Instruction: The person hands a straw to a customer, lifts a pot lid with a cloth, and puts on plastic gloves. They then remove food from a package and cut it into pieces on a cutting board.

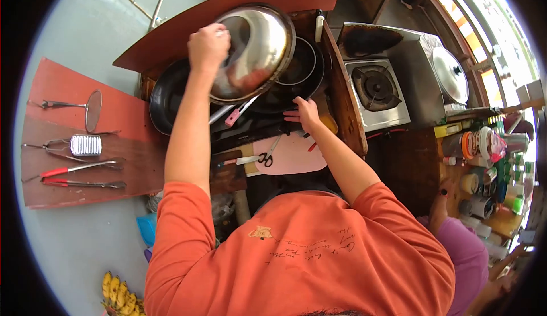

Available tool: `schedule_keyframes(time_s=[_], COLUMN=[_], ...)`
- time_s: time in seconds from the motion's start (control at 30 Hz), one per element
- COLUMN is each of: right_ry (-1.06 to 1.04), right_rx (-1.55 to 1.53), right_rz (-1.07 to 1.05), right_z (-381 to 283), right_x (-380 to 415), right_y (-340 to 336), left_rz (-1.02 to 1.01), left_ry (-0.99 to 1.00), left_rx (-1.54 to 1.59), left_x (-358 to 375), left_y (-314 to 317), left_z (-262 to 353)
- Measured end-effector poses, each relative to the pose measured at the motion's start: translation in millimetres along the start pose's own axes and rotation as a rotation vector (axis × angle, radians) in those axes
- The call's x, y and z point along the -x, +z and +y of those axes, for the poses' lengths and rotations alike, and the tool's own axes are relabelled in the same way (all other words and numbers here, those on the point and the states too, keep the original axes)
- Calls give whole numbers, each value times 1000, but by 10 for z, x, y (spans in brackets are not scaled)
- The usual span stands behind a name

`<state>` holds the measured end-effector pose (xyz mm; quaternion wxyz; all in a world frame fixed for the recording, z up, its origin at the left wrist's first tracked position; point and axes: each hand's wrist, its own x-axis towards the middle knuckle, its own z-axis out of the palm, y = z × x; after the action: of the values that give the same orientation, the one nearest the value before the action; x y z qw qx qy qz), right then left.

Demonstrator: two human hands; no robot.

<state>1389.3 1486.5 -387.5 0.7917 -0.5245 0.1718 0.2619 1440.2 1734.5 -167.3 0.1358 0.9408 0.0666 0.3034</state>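
A large domed metal lid is lifted at a tilt above the stove, and my left hand is closed on its knob, which the fingers hide. Under and beside the lid are a dark pan at the left and a round black pan with a smaller pot in it at the right. My right hand has its fingers spread at the near edge of the round pan; I see nothing held in it. Pink-handled tongs lie between the pans.
Scissors and a knife lie at a pink cutting board near my body. A gas burner stands to the right. Tongs and strainers hang on a red board at the left. Another person's purple-clothed leg is at the lower right.
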Motion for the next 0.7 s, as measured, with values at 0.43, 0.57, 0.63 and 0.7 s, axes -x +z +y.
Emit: schedule_keyframes(time_s=[0.43, 0.57, 0.63, 0.7], right_ry=[-25, -68, -102, -114], right_rx=[-27, -35, -72, -108], right_rz=[10, 7, 2, 4], right_z=[-122, -178, -227, -333], right_x=[384, 674, 809, 1016], right_y=[-72, -99, -121, -145], left_rz=[-92, -143, -168, -146], left_ry=[-226, -265, -273, -265], left_rx=[-285, -283, -268, -255], left_x=[321, 518, 590, 645], left_y=[-547, -417, -346, -287], left_z=[-2041, -2183, -2237, -2283])
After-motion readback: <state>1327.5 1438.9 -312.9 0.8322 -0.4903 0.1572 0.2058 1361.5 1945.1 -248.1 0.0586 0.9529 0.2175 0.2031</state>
